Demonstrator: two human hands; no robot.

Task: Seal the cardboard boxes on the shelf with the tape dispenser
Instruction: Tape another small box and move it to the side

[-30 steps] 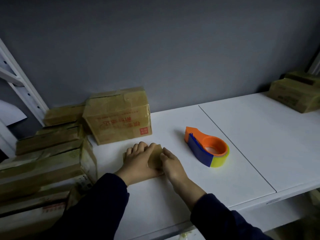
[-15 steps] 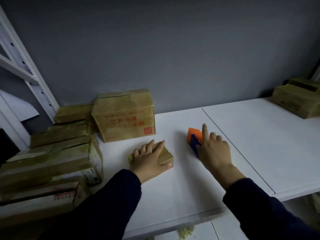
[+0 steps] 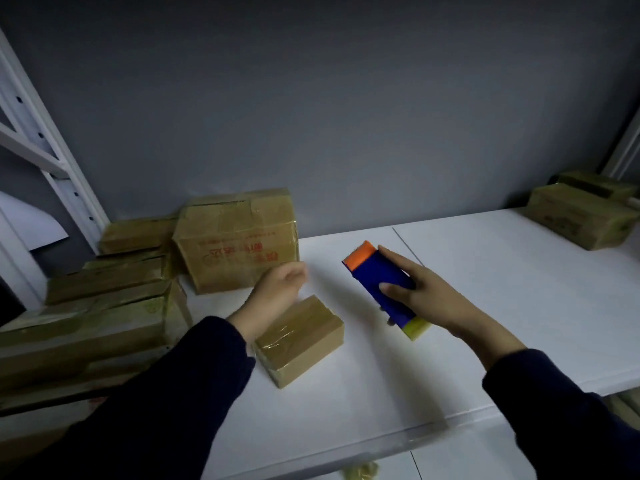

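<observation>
A small taped cardboard box [image 3: 302, 337] lies on the white shelf [image 3: 485, 323] in front of me. My left hand [image 3: 277, 289] hovers just above and behind it, blurred, fingers loosely curled, holding nothing. My right hand [image 3: 429, 299] grips the tape dispenser [image 3: 381, 285], blue-bodied with an orange toothed end and a yellow-green tape roll at the near end. The dispenser is lifted off the shelf, to the right of the small box.
A larger taped box [image 3: 239, 237] with red print stands behind the small one. Several flat taped boxes [image 3: 104, 306] are stacked at the left beside a white rack upright [image 3: 59, 168]. Two more boxes [image 3: 581, 216] sit at the far right. The shelf's front edge [image 3: 346, 455] is near.
My left hand has lifted off the small box. My right hand has closed round the tape dispenser and raised it from the shelf, turning it on edge.
</observation>
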